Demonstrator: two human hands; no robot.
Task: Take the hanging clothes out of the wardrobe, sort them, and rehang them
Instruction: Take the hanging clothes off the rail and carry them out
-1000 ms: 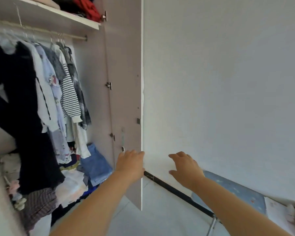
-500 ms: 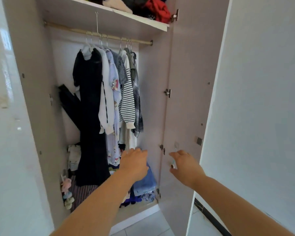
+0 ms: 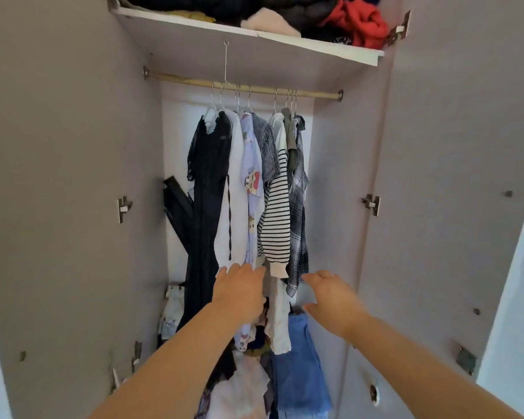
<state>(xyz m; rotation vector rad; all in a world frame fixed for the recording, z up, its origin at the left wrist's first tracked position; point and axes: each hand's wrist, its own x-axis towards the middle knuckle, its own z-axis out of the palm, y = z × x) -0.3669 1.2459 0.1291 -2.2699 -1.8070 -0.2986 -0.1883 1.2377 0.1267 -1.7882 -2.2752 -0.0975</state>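
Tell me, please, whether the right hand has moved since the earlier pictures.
Yes. The right hand has moved left, off the right door, and now reaches beside the hem of the hanging plaid shirt.

black dress (image 3: 204, 189), white top (image 3: 235, 189), striped shirt (image 3: 276, 228), plaid shirt (image 3: 298, 213), bunched on rail (image 3: 315, 93); wardrobe (image 3: 339, 182) open

Black dress (image 3: 208, 189) — striped top (image 3: 275, 228)
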